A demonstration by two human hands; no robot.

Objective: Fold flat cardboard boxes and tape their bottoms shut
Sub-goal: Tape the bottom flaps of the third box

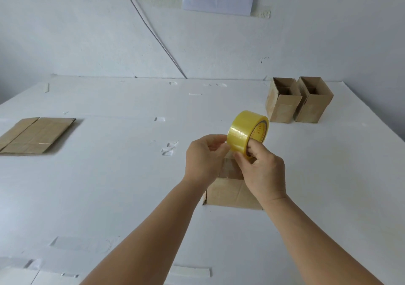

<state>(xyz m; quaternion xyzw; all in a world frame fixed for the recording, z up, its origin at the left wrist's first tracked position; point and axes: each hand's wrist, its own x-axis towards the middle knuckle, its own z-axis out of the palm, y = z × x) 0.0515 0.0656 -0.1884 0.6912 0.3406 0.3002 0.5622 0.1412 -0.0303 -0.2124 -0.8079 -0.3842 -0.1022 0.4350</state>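
The right hand (260,170) grips the yellow tape roll (247,131) and the left hand (203,155) pinches its rim, both directly above the folded cardboard box (228,191) on the worktop (109,186).

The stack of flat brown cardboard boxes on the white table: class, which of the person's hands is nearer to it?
Left. The left hand is on the side towards the stack of flat brown cardboard boxes; the right hand, gripping the yellow tape roll, is farther away.
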